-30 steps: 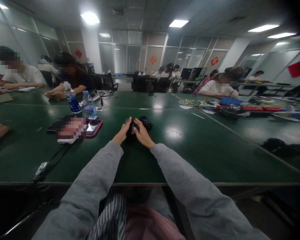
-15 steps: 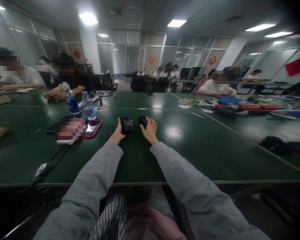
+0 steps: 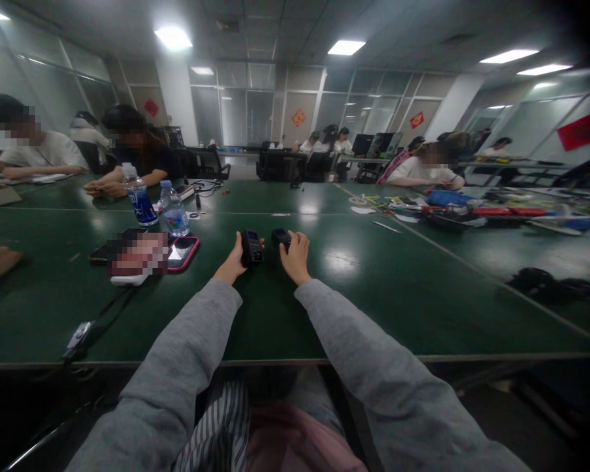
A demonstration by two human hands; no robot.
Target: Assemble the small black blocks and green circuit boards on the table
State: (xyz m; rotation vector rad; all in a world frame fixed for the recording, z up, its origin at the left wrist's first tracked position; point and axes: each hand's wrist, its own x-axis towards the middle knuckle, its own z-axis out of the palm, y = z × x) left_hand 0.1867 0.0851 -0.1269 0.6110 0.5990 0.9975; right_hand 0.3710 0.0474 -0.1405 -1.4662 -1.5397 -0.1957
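Note:
My left hand (image 3: 234,262) is wrapped round a black handheld device (image 3: 252,247) with a small screen and buttons on its face, tilted up over the green table (image 3: 265,314). Just to the right, my right hand (image 3: 296,255) grips a second black device (image 3: 280,237), smaller in view and partly covered by the fingers. A narrow gap separates the two devices. Both forearms, in grey sleeves, reach forward over the table's near edge.
Left of my hands are a phone in a red case (image 3: 183,253), a white-cased item with a cable (image 3: 130,279) and two water bottles (image 3: 176,213). Cables and tools (image 3: 452,210) are heaped at right. A dark bundle (image 3: 541,282) lies nearer. Several people sit around.
The device in my left hand has shifted slightly right and turned a little. My right hand and its device have barely moved. A person's hand at the far left edge has slid slightly inward.

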